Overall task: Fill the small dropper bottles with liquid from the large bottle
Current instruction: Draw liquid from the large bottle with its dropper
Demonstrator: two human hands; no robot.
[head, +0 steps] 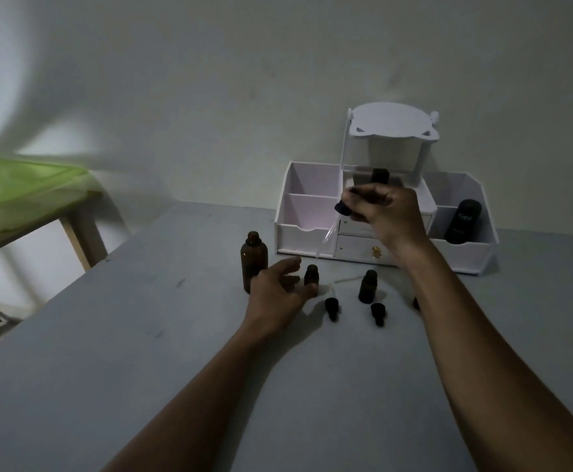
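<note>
right hand [385, 212]: holds dropper [332, 226] raised | left hand [278, 291]: apparently touching small bottle [311, 275]

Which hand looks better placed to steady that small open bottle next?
The left hand: its open fingers already sit beside the small bottle on the table. The right hand is raised, holding the dropper above.

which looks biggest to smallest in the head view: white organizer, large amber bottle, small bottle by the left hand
1. white organizer
2. large amber bottle
3. small bottle beside the left hand

All stand at similar depth, so the ranking is safe.
</note>
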